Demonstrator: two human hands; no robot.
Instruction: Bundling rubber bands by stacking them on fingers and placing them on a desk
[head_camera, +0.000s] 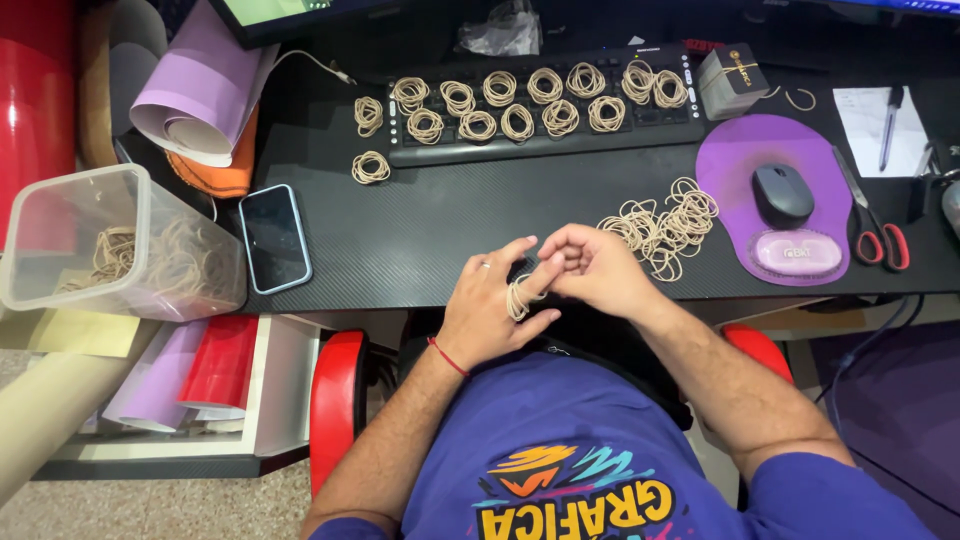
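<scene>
Spanning most of the view, the dark carbon-patterned tabletop (430, 215) carries everything within arm's reach of the seated person. At its left edge stands a clear plastic storage tub (120, 245) with a tangle of tan bands inside, and beside it a dark smartphone with a pale blue case (275, 238) lies face up. Along the far side sits a black computer keyboard (540, 105) — its keys serve as a shelf, with small bundled coils of tan rubber bands (517, 122) laid out in two neat rows so the finished ones stay apart. To the right, a purple mouse pad (775, 185) holds a grey mouse, with red-handled scissors (878, 235) just beside it. A loose heap of tan rubber bands (662, 225) lies near the front edge, close to the right hand (595, 268).

The left hand (495, 305) is spread with fingers extended, acting as a form — a small bunch of tan bands (518, 297) is looped around its fingers. The right hand is curled narrow, fingertips pinching at that bunch.
</scene>
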